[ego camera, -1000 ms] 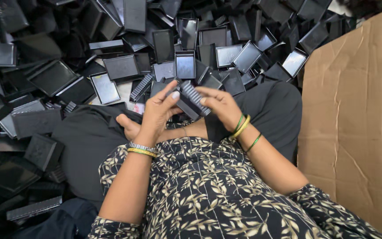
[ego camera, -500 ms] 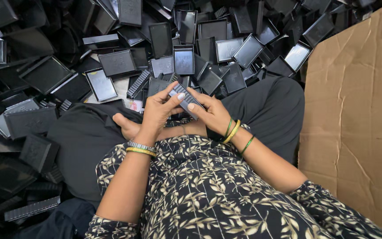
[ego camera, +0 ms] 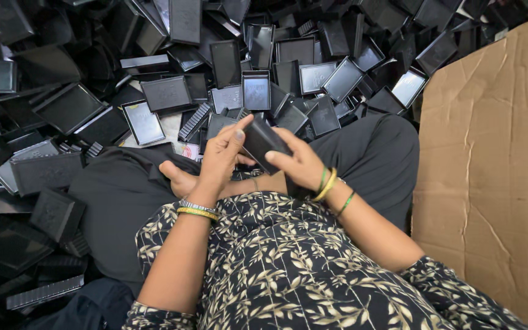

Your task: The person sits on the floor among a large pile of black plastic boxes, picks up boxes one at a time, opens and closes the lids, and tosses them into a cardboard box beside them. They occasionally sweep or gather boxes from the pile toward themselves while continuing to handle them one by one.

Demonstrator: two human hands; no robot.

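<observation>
A small black box (ego camera: pixel 264 142) is held over the lap, gripped between the left hand (ego camera: pixel 222 160) and the right hand (ego camera: pixel 299 165). A big pile of black trays (ego camera: pixel 166 95) is spread around. A cardboard sheet (ego camera: pixel 484 183) is seen at the right.

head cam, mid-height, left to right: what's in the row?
Pile of black trays → left hand → black tray held in both hands → right hand → cardboard sheet.
</observation>
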